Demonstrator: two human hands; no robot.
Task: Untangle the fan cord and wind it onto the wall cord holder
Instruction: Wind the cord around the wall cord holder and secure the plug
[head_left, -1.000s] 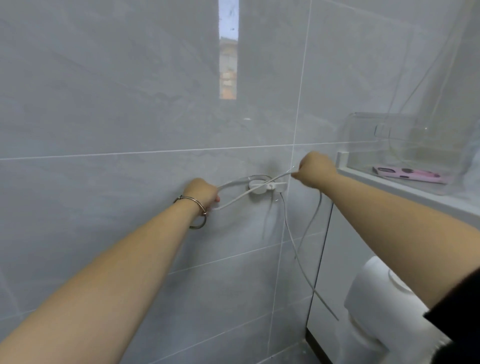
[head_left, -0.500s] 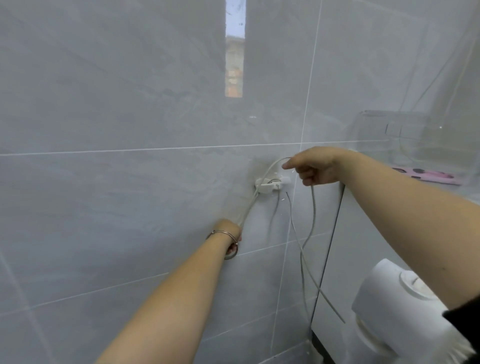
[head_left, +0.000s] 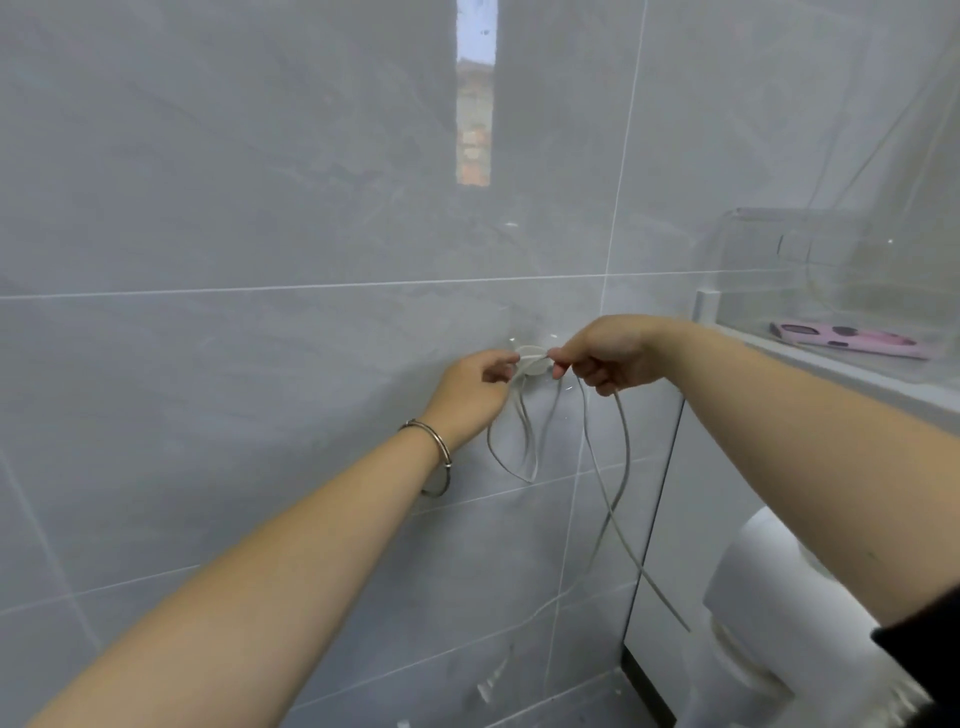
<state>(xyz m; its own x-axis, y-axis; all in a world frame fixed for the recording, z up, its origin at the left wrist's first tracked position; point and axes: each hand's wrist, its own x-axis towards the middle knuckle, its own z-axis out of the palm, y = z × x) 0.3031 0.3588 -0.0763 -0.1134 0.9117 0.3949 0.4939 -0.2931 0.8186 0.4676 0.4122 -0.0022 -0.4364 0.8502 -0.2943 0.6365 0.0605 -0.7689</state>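
A small white cord holder (head_left: 534, 359) is stuck on the grey tiled wall, partly hidden between my two hands. The thin white fan cord (head_left: 608, 483) is wrapped over the holder; short loops hang below it and a long strand runs down to the right. My left hand (head_left: 475, 387), with a metal bangle on the wrist, pinches the cord just left of the holder. My right hand (head_left: 605, 353) pinches the cord just right of the holder, fingers closed on it. The white fan (head_left: 753, 613) stands at the lower right.
A white ledge (head_left: 831, 374) at the right carries a clear plastic box (head_left: 831, 270) and a pink phone case (head_left: 847, 340). A white cabinet (head_left: 691, 493) stands below the ledge. The wall reflects a narrow window (head_left: 475, 93).
My left hand rose from below the holder up to its left side. My right hand came down to the holder's right side. Short cord loops now hang under the holder.
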